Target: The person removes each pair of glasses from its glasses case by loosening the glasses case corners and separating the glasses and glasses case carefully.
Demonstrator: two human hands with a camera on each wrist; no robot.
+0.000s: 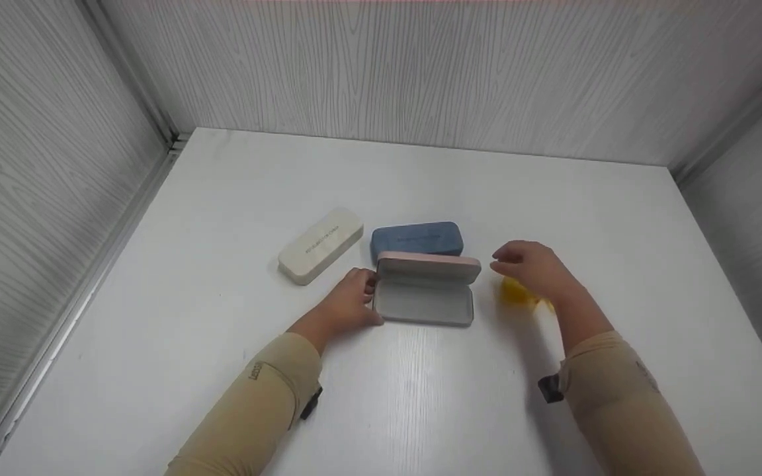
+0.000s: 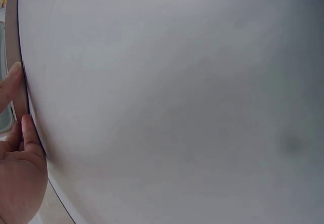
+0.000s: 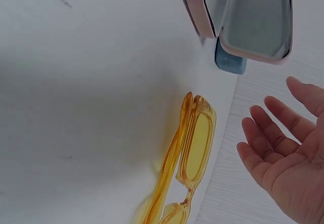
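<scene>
A pink glasses case (image 1: 430, 258) stands with its lid raised, its grey lining (image 1: 424, 304) facing up. My left hand (image 1: 346, 303) holds its left end, thumb at the front corner and fingers along the side. In the left wrist view the thumb and fingertips press the edge of the case (image 2: 12, 37). Yellow-framed glasses (image 3: 197, 148) with yellow lenses and folded temples lie to the right of the case. Over them hovers my right hand (image 1: 536, 268), its fingers relaxed and holding nothing; it partly hides the glasses in the head view.
Directly behind the pink case lies a closed blue glasses case (image 1: 417, 238). A closed cream glasses case (image 1: 321, 244) lies at an angle to the left, beyond my left hand. Pale wood-grain panels (image 1: 387, 73) enclose the white table (image 1: 394, 403) at the back and sides.
</scene>
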